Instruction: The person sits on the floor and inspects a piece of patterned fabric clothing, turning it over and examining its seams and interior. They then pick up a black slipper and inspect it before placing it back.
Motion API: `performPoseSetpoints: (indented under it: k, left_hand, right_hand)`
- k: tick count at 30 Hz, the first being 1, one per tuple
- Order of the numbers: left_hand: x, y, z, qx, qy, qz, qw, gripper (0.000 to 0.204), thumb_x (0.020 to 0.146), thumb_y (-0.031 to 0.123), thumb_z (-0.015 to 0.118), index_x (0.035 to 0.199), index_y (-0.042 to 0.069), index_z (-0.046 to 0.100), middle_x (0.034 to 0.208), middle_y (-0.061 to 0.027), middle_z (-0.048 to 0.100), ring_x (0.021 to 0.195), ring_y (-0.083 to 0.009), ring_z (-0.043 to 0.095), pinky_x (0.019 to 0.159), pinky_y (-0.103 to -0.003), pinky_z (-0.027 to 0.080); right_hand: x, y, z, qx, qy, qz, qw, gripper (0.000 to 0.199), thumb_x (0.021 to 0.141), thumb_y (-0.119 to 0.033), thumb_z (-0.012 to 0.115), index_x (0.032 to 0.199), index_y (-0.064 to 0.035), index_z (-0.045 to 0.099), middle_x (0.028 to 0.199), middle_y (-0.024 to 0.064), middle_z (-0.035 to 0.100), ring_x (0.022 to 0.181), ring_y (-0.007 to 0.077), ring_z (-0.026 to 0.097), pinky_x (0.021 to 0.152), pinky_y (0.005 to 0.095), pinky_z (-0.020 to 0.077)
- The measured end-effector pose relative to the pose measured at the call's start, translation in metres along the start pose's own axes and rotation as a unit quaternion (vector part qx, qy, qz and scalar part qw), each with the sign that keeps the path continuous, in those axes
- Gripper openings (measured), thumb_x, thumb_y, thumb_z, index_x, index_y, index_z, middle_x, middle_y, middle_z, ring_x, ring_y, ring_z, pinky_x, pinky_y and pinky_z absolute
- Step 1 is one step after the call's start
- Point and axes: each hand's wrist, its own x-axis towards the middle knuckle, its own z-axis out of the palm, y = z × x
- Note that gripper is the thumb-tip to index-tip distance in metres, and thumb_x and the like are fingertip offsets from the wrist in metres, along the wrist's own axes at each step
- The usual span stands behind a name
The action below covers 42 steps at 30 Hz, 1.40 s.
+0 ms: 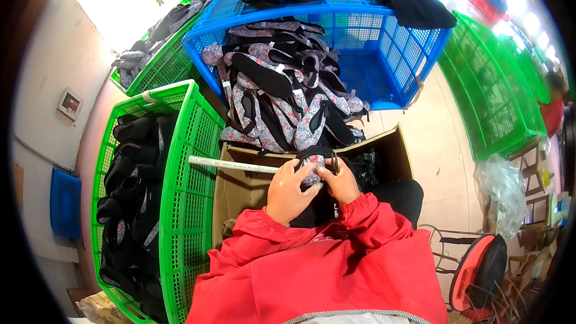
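Note:
My left hand (pixel 290 190) and my right hand (pixel 339 181) are both closed on one floral shoe upper (pixel 312 172) with a black lining and black trim, held over a brown cardboard box (pixel 240 192). A white stick (pixel 231 165) lies across the box's left rim, its tip reaching my left hand. Beyond the box, a heap of the same floral uppers (pixel 282 96) spills out of a blue crate (pixel 384 54). Red sleeves cover both forearms.
A green crate (pixel 192 204) full of black uppers stands at my left. Further green crates (pixel 498 102) stand at the right and back left. Black cloth (pixel 408 0) lies on the blue crate's top. A chair with a red rim (pixel 477 270) and a plastic bag (pixel 501 189) are at the right.

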Motion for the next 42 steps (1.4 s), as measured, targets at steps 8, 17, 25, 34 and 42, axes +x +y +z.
performPoseSetpoints:
  k: [8,17,25,34,42]
  left_hand:
    - [-0.003,-0.020,0.014,0.015,0.028,0.018,0.999,0.035,0.071,0.017,0.080,0.105,0.013,0.072,0.106,-0.0151,0.061,0.096,-0.0332,0.059,0.082,-0.040,0.049]
    - [0.000,-0.015,0.018,0.037,0.012,0.049,0.998,0.034,0.074,0.020,0.078,0.107,0.012,0.072,0.114,-0.0189,0.058,0.103,-0.0370,0.057,0.087,-0.042,0.048]
    - [0.011,-0.040,0.034,0.108,0.034,0.057,0.992,0.033,0.076,0.018,0.076,0.108,0.011,0.071,0.119,-0.0185,0.056,0.104,-0.0380,0.056,0.089,-0.044,0.047]
    - [0.053,-0.092,0.059,0.177,0.055,0.022,0.982,0.013,0.082,0.020,0.065,0.084,0.007,0.068,0.103,-0.0149,0.060,0.092,-0.0344,0.059,0.077,-0.041,0.050]
    - [0.090,-0.095,0.064,0.300,0.005,0.100,0.949,0.008,0.073,0.014,0.064,0.067,0.009,0.066,0.087,-0.0088,0.055,0.085,-0.0285,0.056,0.069,-0.041,0.047]
  right_hand:
    - [-0.016,-0.047,-0.025,0.067,0.068,-0.161,0.982,0.020,0.096,0.001,0.050,0.114,0.0045,0.059,0.103,0.0092,0.067,0.084,0.0129,0.065,0.077,0.0236,0.0512]
    - [0.009,-0.004,-0.043,-0.347,0.050,-0.076,0.934,0.037,0.079,-0.010,0.061,0.115,-0.0057,0.059,0.103,0.0188,0.068,0.099,0.0370,0.064,0.084,0.0401,0.0505]
    - [0.001,0.009,-0.032,-0.302,0.043,-0.116,0.945,0.037,0.076,0.004,0.050,0.112,-0.0038,0.057,0.104,0.0186,0.065,0.100,0.0359,0.063,0.086,0.0390,0.0494]
    - [-0.006,0.018,-0.008,-0.354,0.054,-0.135,0.924,0.036,0.078,-0.002,0.053,0.114,-0.0079,0.054,0.102,0.0239,0.062,0.095,0.0439,0.061,0.081,0.0495,0.0495]
    - [0.002,0.006,-0.005,-0.338,0.060,-0.099,0.934,0.036,0.076,0.003,0.049,0.111,0.0011,0.055,0.106,0.0245,0.062,0.104,0.0408,0.059,0.089,0.0400,0.0470]
